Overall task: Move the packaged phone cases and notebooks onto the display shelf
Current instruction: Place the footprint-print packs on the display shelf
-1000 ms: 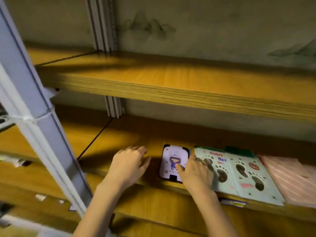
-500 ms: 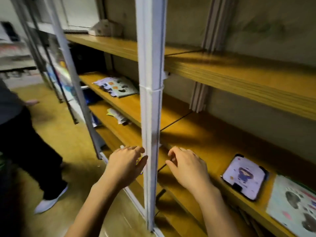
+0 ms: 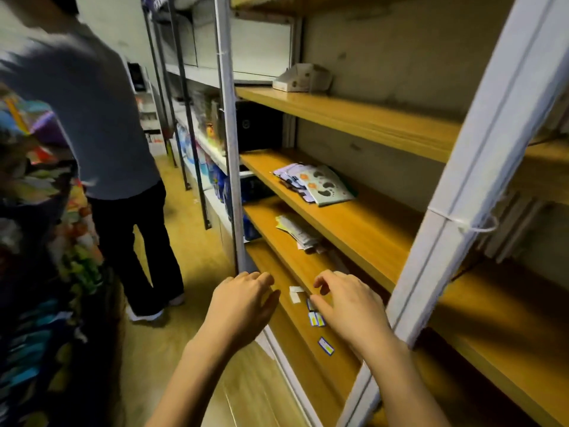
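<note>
Left hand point(image 3: 243, 306) and right hand point(image 3: 348, 306) hover empty, fingers relaxed; the distant notebook pile point(image 3: 320, 184) looks light, slippery, best pinched at edges.

I count two bare hands out in front: one left hand point(image 3: 243, 306) and one right hand point(image 3: 351, 303). One other person point(image 3: 101, 118) stands by the racks. Two white posts are close to me, a near post point(image 3: 480, 180) and a far post point(image 3: 228, 134). One white box point(image 3: 303, 78) sits up on a wooden board point(image 3: 354, 118), and there is one black box point(image 3: 260, 126) under it. I see one pile of packs point(image 3: 291, 178) with one footprint notebook point(image 3: 326, 188) on top. One heap of papers point(image 3: 297, 231) lies lower down. By the hands there are two white scraps point(image 3: 295, 298) and, I think, four little blue and yellow labels point(image 3: 325, 346).
</note>
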